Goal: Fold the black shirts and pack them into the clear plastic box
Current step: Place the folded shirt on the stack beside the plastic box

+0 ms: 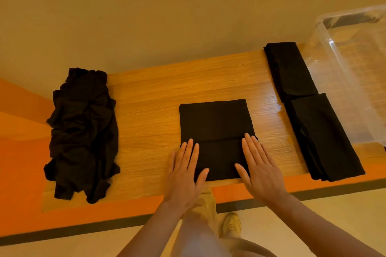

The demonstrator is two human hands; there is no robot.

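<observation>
On the left of the table (150,94) sits the messy pile (82,133). Between your flat, spread left hand (184,175) and right hand (260,170) lies the shirt (216,123), stretching away from you. Right of it lie folded shirts (309,108), then the clear box (355,64), nearer your right hand.

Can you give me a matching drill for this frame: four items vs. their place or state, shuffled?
Items:
1. pile
2. centre shirt
3. folded stacks
4. box

Place/state:
A. clear, at the table's right end
B. crumpled, on the left
C. two, end to end, just left of the box
D. partly folded, both hands flat on its near part

Pairs: 1-B, 2-D, 3-C, 4-A. The left hand and right hand press with open fingers; nothing is gripped.
</observation>
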